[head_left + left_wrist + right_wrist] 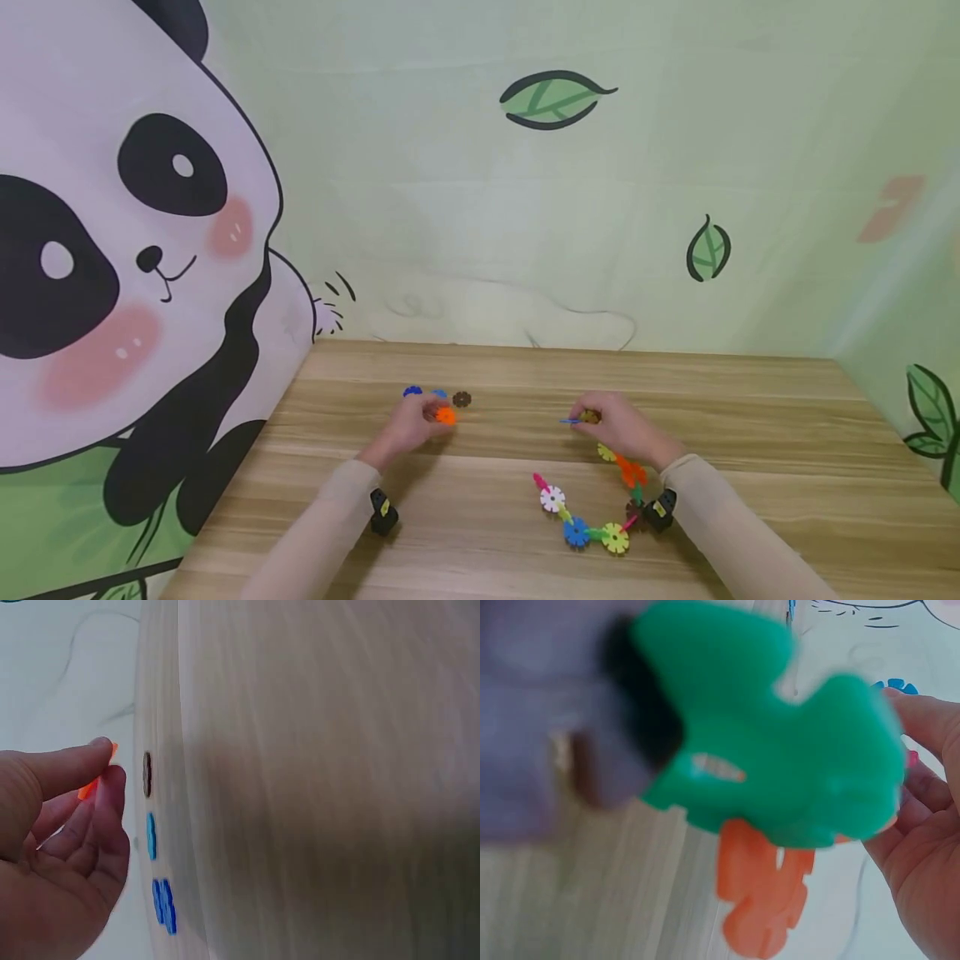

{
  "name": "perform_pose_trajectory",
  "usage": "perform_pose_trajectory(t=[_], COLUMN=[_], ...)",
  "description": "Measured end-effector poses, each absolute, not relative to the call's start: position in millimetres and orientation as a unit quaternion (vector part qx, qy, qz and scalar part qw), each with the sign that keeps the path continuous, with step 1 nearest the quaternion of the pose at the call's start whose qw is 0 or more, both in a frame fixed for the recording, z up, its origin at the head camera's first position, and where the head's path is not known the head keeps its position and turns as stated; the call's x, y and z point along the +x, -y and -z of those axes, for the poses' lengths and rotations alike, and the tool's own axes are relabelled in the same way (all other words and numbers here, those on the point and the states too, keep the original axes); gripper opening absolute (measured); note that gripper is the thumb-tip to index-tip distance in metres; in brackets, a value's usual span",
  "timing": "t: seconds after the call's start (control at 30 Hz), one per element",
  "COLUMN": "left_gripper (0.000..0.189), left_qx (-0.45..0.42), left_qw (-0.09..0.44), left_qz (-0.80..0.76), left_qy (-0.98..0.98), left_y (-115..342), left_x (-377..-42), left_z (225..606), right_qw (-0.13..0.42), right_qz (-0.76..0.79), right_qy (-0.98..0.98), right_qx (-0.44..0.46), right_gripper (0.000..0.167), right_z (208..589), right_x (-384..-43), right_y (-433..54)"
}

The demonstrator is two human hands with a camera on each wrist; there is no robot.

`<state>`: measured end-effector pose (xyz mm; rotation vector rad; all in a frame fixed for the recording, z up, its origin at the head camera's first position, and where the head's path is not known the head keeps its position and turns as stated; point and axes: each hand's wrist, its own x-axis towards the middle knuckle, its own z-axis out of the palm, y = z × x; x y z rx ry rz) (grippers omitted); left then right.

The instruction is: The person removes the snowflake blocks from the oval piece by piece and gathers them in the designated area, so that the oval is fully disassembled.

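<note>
My left hand (411,423) pinches an orange notched plastic disc (446,415) between thumb and fingers; in the left wrist view only slivers of it show. My right hand (613,421) pinches a blue notched disc (569,421), seen edge-on in the head view. A linked chain of notched discs (577,532) curves down from that hand, in yellow, orange, green, brown, pink, blue and white. Its green disc (780,742) fills much of the right wrist view, with an orange disc (761,892) below. A brownish-gold disc (591,416) shows beside the right fingers.
Loose discs lie near the table's back edge beyond my left hand: dark blue discs (163,906), a light blue disc (151,836) and a brown disc (147,774). The wooden table (465,517) meets a painted wall (450,208) behind and at both sides.
</note>
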<state>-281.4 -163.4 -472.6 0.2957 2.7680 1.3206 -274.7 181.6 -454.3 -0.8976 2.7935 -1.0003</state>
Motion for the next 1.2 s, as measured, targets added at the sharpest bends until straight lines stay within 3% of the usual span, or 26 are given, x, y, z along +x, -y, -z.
perform_pose_trajectory(t=[0.57,1.2], left_gripper=[0.033,0.036], left_qx=[0.104,0.108], left_qw=[0.054,0.046], left_qz=[-0.275,-0.235], left_qy=[-0.954,-0.965], left_y=[174.3,171.9], left_x=[-293.0,-297.0], left_z=[477.2,480.3], right_qw=[0.016,0.013], right_qz=[0.315,0.320], right_qy=[-0.902,-0.899], right_qx=[-0.296,-0.298], right_gripper=[0.004,0.004], right_z=[452.7,451.8], right_x=[-272.8,-272.5], right_y=[-182.2,-181.1])
